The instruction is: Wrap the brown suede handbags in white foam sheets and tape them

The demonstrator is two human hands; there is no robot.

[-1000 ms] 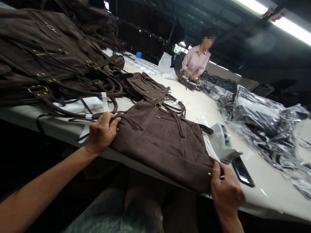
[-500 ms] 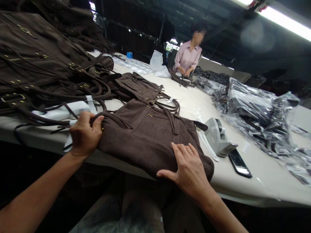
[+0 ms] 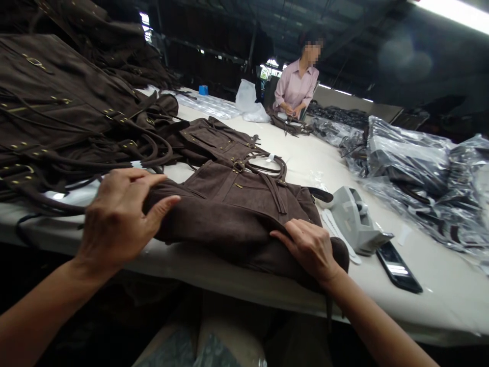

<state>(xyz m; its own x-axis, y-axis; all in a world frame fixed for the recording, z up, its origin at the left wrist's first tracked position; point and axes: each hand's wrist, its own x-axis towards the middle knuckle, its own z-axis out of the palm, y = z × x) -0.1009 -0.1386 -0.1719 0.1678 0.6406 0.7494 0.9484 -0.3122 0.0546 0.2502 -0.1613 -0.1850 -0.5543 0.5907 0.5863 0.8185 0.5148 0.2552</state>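
A dark brown suede handbag (image 3: 229, 221) lies at the table's front edge, its handles pointing away from me. With thumb and fingers, my right hand (image 3: 307, 247) pinches a fold of the bag near its right end. My left hand (image 3: 122, 216) is at the bag's left end, with thumb and index finger spread apart. Its other fingers are partly hidden. Beyond this bag lies a second brown bag (image 3: 217, 135). To the right of my right hand is a grey tape dispenser (image 3: 353, 219).
A large pile of brown bags (image 3: 57, 102) fills the left side. On the right are a phone (image 3: 399, 267), a white toothed strip (image 3: 338, 237) and plastic-wrapped bags (image 3: 412, 163). Across the table (image 3: 298, 158), a person (image 3: 296, 86) handles another brown bag.
My left hand has loosened from a closed grip on the bag's left corner into a spread one. My right hand has gone from lying flat to pinching the bag, whose front side is now lifted into a fold.
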